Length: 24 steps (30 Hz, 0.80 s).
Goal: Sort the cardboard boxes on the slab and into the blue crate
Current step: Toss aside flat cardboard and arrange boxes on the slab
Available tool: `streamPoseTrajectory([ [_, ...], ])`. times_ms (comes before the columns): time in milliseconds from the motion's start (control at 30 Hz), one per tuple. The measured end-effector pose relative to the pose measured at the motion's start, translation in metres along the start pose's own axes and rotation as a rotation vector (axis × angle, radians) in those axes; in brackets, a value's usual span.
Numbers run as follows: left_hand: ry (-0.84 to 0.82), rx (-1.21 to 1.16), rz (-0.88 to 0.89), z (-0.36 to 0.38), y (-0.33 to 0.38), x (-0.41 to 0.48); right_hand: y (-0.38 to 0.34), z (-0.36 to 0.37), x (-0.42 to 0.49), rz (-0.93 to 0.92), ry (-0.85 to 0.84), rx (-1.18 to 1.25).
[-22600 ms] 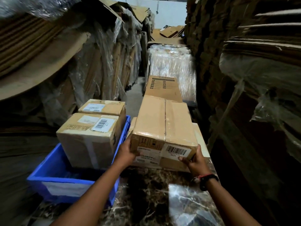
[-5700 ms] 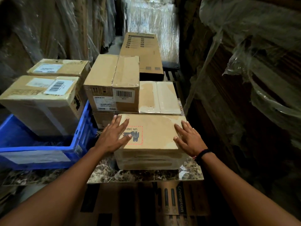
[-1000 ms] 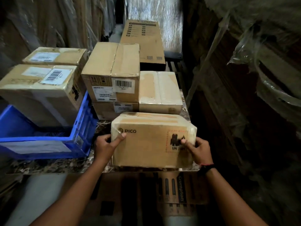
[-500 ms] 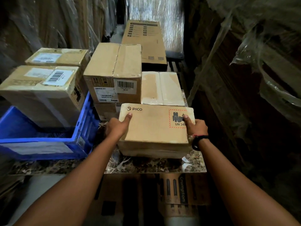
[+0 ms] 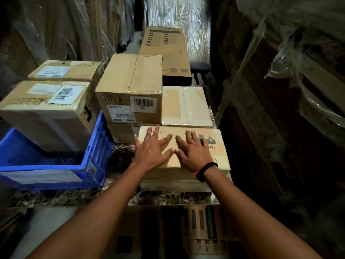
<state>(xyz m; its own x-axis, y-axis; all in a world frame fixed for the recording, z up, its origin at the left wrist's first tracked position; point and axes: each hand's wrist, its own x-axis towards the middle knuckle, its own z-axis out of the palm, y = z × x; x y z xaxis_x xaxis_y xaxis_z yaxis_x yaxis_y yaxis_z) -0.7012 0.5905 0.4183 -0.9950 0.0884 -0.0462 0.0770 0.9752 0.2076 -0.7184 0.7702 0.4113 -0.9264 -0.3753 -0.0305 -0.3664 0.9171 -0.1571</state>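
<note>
A flat PICO box (image 5: 220, 157) with a red hazard mark lies on the dark marble slab (image 5: 168, 199), near its front edge. My left hand (image 5: 151, 148) and my right hand (image 5: 194, 150) rest flat on its top, fingers spread, side by side. Behind it a taped flat box (image 5: 184, 105) lies on the slab, and a barcoded box (image 5: 130, 85) sits on top of another box (image 5: 121, 133). The blue crate (image 5: 56, 176) on the left holds two labelled boxes, a near one (image 5: 46, 111) and a far one (image 5: 65, 71).
A long printed carton (image 5: 165, 51) lies beyond the slab. Plastic-wrapped cardboard stacks (image 5: 280, 71) wall in both sides of the narrow aisle. A Crompton carton (image 5: 209, 227) sits on the floor below the slab's front edge.
The PICO box was tilted up on edge a second ago and now lies flat on the slab. My hands moved from its side edges onto its top, palms down.
</note>
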Motion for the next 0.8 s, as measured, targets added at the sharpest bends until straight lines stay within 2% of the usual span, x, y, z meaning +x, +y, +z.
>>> streamPoseTrajectory([
  [133,0.0,0.149,0.016,0.01,-0.001,-0.004,0.002,0.006,-0.004,0.006,-0.033,-0.079],
  [333,-0.035,0.119,0.021,0.005,-0.002,-0.001,0.005,-0.004,-0.001,-0.012,-0.076,-0.01],
  [433,0.009,0.082,-0.023,0.002,-0.009,0.0,0.028,-0.013,-0.005,0.124,0.034,0.078],
  [533,0.012,0.069,-0.065,0.007,-0.013,0.0,0.048,-0.01,-0.016,0.205,0.032,-0.017],
  [800,0.007,0.046,-0.091,0.01,-0.012,-0.001,0.049,-0.003,-0.016,0.208,0.011,-0.064],
])
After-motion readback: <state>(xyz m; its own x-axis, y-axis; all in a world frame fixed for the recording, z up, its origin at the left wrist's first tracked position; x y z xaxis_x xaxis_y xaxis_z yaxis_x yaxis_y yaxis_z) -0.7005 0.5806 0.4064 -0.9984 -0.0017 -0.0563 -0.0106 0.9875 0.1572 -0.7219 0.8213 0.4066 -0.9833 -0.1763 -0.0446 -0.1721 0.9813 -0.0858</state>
